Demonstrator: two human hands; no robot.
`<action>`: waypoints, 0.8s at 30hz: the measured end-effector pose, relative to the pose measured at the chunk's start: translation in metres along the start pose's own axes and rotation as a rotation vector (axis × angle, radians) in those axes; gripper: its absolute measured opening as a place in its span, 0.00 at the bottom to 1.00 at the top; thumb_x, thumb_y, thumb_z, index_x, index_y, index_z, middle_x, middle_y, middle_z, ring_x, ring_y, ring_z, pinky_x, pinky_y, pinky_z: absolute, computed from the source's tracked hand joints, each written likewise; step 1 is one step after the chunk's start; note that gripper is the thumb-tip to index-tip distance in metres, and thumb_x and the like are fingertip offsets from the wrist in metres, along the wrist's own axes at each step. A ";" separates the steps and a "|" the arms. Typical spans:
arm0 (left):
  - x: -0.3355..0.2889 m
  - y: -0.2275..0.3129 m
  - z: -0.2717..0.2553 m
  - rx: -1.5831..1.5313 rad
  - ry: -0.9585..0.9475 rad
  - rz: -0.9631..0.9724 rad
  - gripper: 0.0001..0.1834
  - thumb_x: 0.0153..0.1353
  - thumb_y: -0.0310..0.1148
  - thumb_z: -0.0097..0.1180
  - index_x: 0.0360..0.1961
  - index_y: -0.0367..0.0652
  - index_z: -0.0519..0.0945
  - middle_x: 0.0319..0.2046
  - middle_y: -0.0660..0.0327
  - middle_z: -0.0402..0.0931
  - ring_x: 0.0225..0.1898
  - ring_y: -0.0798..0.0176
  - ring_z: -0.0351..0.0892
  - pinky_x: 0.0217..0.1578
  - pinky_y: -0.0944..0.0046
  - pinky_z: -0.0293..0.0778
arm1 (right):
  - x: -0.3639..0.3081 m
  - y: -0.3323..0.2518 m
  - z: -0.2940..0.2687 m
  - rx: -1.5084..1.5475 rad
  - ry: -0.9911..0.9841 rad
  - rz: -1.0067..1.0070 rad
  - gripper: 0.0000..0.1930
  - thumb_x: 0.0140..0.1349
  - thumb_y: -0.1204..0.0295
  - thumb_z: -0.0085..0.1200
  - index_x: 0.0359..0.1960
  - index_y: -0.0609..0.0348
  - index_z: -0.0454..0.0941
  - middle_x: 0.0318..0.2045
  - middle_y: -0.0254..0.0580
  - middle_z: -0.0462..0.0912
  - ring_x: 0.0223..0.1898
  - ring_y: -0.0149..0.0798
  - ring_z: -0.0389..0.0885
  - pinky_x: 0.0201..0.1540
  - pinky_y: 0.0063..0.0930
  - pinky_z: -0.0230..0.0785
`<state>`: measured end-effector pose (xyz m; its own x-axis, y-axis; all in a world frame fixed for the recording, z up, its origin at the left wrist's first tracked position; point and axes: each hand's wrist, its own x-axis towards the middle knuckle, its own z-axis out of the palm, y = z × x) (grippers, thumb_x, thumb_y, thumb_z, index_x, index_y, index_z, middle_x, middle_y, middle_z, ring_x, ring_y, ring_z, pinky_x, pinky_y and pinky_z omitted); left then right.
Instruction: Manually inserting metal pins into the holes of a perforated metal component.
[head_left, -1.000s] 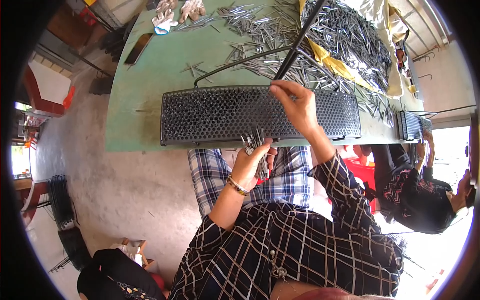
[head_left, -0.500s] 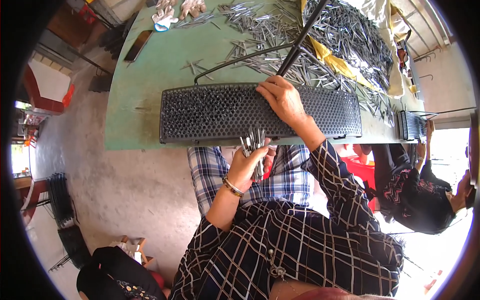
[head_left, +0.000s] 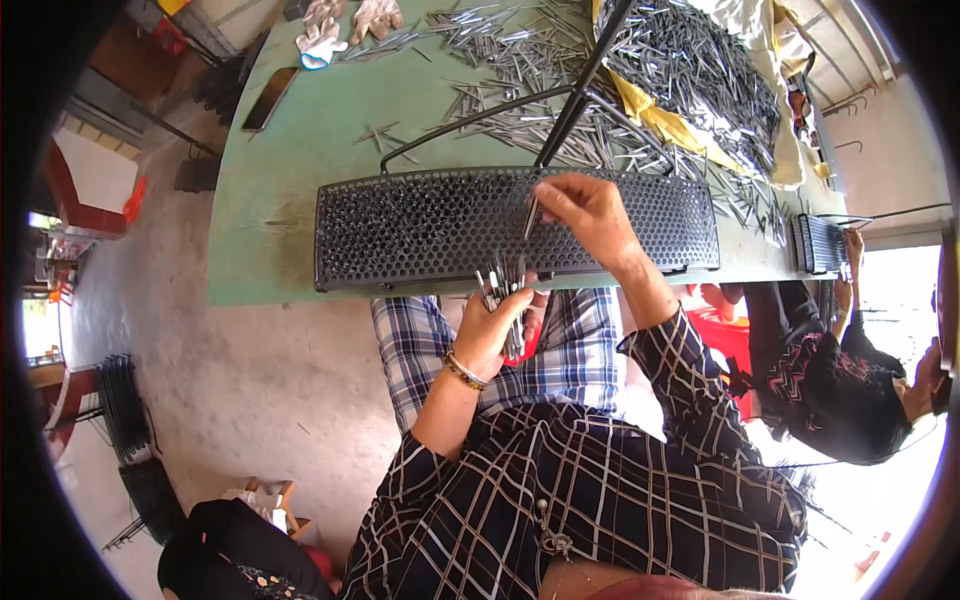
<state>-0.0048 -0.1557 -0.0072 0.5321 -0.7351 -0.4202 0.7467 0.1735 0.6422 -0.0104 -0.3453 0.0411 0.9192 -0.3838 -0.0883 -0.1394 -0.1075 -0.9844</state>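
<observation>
My left hand [head_left: 487, 330] is closed round a bundle of thin metal rods [head_left: 503, 283], just below the front edge of a black perforated rack [head_left: 440, 230]. The rack is long, with rows of round holes, and lies along the table's near edge. Many holes in its left part have shiny rod ends in them; toward the right the holes look bare. Above the middle of the rack, my right hand [head_left: 592, 215] pinches a short metal rod [head_left: 531, 216] between thumb and fingers, its lower end pointing down at the holes.
Loose metal rods [head_left: 520, 70] lie scattered over the green table [head_left: 270, 215], with a large heap [head_left: 690, 85] on yellow-edged sheeting. A phone [head_left: 269, 99] and work gloves [head_left: 320, 42] lie far left. At right, another person [head_left: 835, 385] handles a similar rack [head_left: 818, 245].
My right hand has come off the rack's surface, lifted slightly toward me, and now shows a rod in its pinch. The left hand keeps its bundle in nearly the same place.
</observation>
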 end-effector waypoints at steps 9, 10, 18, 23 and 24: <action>-0.002 0.005 0.004 -0.135 0.057 0.083 0.13 0.59 0.30 0.56 0.44 0.36 0.75 0.32 0.57 0.78 0.23 0.71 0.75 0.21 0.72 0.73 | 0.003 -0.002 -0.006 0.081 -0.010 0.020 0.12 0.60 0.69 0.58 0.40 0.67 0.80 0.27 0.36 0.81 0.27 0.25 0.77 0.31 0.17 0.70; -0.001 0.008 0.008 -0.146 0.093 0.120 0.13 0.59 0.31 0.57 0.44 0.37 0.75 0.31 0.58 0.78 0.23 0.71 0.74 0.20 0.72 0.72 | -0.003 -0.003 -0.003 0.089 -0.121 0.077 0.12 0.59 0.70 0.59 0.39 0.67 0.80 0.26 0.37 0.81 0.26 0.25 0.77 0.31 0.17 0.70; 0.004 0.004 0.008 -0.073 0.142 0.106 0.09 0.56 0.31 0.61 0.35 0.39 0.76 0.25 0.63 0.76 0.22 0.72 0.74 0.17 0.73 0.71 | -0.012 0.009 0.004 0.100 -0.216 0.155 0.11 0.56 0.68 0.62 0.35 0.64 0.81 0.24 0.32 0.81 0.25 0.22 0.76 0.26 0.15 0.67; 0.001 0.003 0.010 -0.051 0.135 0.051 0.10 0.56 0.33 0.62 0.34 0.39 0.77 0.25 0.61 0.77 0.21 0.70 0.75 0.17 0.72 0.71 | -0.002 0.007 0.000 0.134 0.133 -0.106 0.10 0.59 0.70 0.59 0.36 0.65 0.79 0.28 0.35 0.81 0.29 0.23 0.77 0.33 0.16 0.70; 0.000 0.002 0.010 -0.015 0.131 0.018 0.11 0.56 0.34 0.62 0.34 0.38 0.77 0.25 0.61 0.77 0.21 0.70 0.76 0.17 0.72 0.72 | 0.004 0.007 -0.004 -0.046 0.219 -0.202 0.10 0.60 0.71 0.58 0.37 0.65 0.78 0.28 0.35 0.81 0.31 0.24 0.77 0.36 0.18 0.71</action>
<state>-0.0075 -0.1617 0.0007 0.5920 -0.6400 -0.4898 0.7422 0.1961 0.6409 -0.0093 -0.3513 0.0345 0.8292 -0.5387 0.1488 0.0172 -0.2415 -0.9702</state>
